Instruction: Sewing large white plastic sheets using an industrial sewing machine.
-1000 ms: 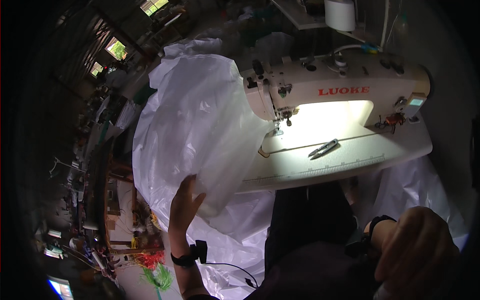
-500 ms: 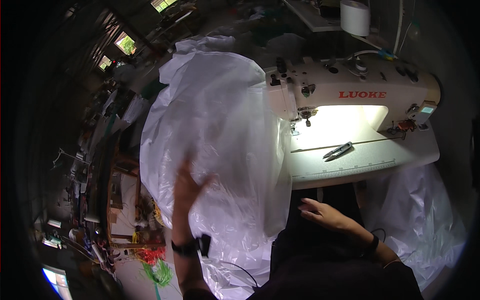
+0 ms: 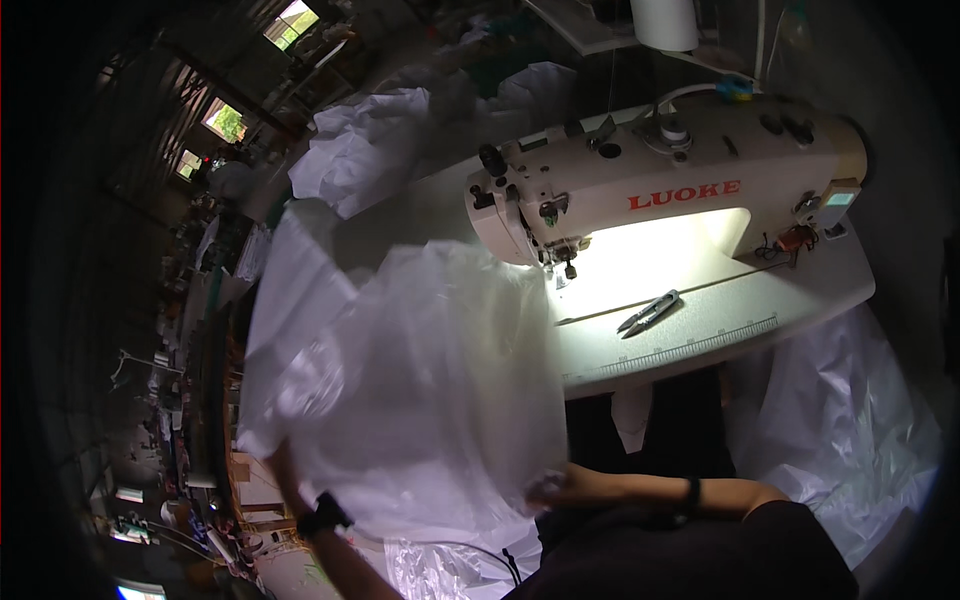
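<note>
Beside the sewing machine (image 3: pixel 680 165), we held the white plastic sheet (image 3: pixel 420 360) with our right hand (image 3: pixel 560 487); our left hand (image 3: pixel 279 456) was blurred at the sheet's left side, its grip we could not tell. Even pulling seemed wise.

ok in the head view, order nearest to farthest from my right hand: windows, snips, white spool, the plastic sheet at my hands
From your right hand:
1. Plastic sheet, at the hand, spreading left
2. Snips, on the sewing machine, ahead-right
3. White spool, past the machine, upper right
4. Windows, far upper left
</note>
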